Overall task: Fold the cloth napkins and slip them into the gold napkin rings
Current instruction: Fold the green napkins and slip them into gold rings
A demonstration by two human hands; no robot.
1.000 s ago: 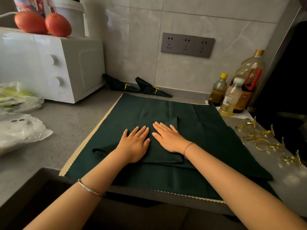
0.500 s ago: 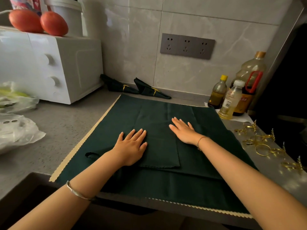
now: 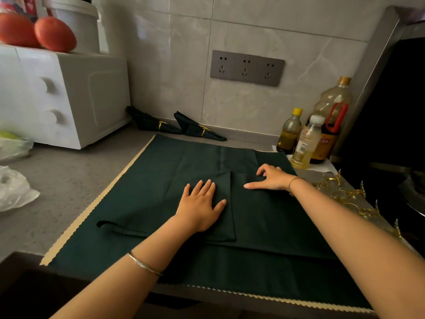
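Dim warm indoor light, brightest on the white oven and wall tiles at left, faint sheen seen there, dark green cloth rendered nearly black, right edge lost in shadow, straight lines bent by wide-angle distortion, plastic bag softly blurred.

No legible text; bottle labels blurred

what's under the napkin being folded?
A larger dark green cloth with a cream scalloped edge, spread on the grey counter. The left hand presses the napkin; whatever lies directly beneath is covered.
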